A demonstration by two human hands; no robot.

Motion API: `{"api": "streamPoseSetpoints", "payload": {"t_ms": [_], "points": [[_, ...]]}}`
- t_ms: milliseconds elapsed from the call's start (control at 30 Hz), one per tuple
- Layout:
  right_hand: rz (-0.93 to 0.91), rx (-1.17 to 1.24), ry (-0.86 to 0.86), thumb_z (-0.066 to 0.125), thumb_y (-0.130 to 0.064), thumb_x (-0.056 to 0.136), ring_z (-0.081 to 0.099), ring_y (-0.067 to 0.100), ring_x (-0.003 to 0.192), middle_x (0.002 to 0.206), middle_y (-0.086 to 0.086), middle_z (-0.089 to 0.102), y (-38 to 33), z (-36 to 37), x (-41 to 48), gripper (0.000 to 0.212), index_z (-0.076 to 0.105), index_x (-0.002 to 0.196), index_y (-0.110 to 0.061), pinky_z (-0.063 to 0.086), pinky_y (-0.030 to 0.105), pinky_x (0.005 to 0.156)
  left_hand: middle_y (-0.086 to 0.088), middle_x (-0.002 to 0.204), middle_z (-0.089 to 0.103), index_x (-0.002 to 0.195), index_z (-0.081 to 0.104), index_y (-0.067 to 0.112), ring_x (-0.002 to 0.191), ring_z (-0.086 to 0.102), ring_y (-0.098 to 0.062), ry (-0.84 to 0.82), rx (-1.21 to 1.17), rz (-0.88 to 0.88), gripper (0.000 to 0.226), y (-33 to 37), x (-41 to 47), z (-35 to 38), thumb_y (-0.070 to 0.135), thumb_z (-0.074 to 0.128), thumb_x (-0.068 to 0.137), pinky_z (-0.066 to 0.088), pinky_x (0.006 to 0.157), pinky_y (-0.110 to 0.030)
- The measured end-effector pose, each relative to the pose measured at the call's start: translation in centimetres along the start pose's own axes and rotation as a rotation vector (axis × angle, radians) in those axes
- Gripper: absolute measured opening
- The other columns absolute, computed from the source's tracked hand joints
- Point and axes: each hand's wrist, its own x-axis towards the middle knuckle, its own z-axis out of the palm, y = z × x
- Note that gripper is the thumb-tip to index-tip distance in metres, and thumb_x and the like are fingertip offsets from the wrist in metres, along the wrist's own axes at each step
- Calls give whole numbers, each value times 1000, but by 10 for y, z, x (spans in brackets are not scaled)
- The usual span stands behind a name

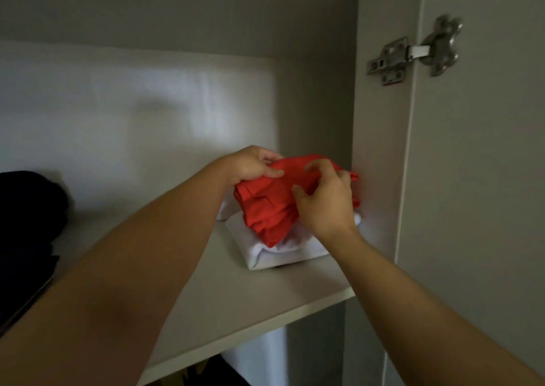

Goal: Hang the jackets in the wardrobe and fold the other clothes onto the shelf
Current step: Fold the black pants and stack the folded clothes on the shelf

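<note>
Red folded garment (274,205) — sitting on the white folded garment (265,255) at the shelf (236,297)'s right end, both hands gripping it: left hand (250,164), right hand (324,202). Risk — folds are bunching, may be slumping off the stack on release.

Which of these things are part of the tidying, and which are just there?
Part of the job: red garment, held by left hand and right hand; folded white garment beneath; shelf.
Just there: dark clothes pile, door hinge.
</note>
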Motion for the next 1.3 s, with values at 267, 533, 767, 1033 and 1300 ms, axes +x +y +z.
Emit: {"api": "streamPoseSetpoints", "payload": {"t_ms": [267, 533, 767, 1033, 1300], "points": [[-74, -272, -275, 60, -11, 90, 66, 34, 94, 93, 14, 76, 29, 8, -10, 20, 78, 87, -2, 44, 36, 88, -3, 123, 71, 130, 67, 20, 105, 68, -14, -143, 368, -86, 46, -31, 19, 26, 37, 76, 88, 52, 100, -31], [12, -398, -419, 59, -19, 81, 62, 32, 114, 128, 11, 63, 33, -11, -10, 53, 60, 134, -26, 51, 40, 96, -11, 124, 70, 122, 68, 18, 108, 69, -32, -107, -65, -595, 105, -44, -6, 11, 74, 89, 37, 51, 100, -55], [5, -524, -495, 54, -20, 82, 64, 37, 108, 119, 12, 66, 26, -6, -3, 48, 55, 130, -19, 54, 43, 89, -11, 124, 67, 136, 57, 17, 112, 63, -31, -232, 16, -749, 120, -46, -32, -9, 87, 68, 39, 38, 107, -55], [-50, -427, -653, 61, -28, 84, 65, 36, 94, 102, 20, 71, 1, 30, -10, 20, 61, 86, -8, 36, 29, 68, -12, 114, 65, 119, 58, 8, 102, 65, -28, 109, -160, -806, 96, -69, -61, -16, 64, 91, 48, 53, 79, -39], [-74, -426, -355, 43, -51, 91, 67, 37, 104, 111, 15, 70, -36, 60, 15, 47, 69, 103, -14, 46, 34, 77, -12, 104, 65, 125, 62, 5, 88, 66, -24, 223, -348, -837, 77, -84, -107, -54, 27, 91, 57, 56, 55, -30]]}}
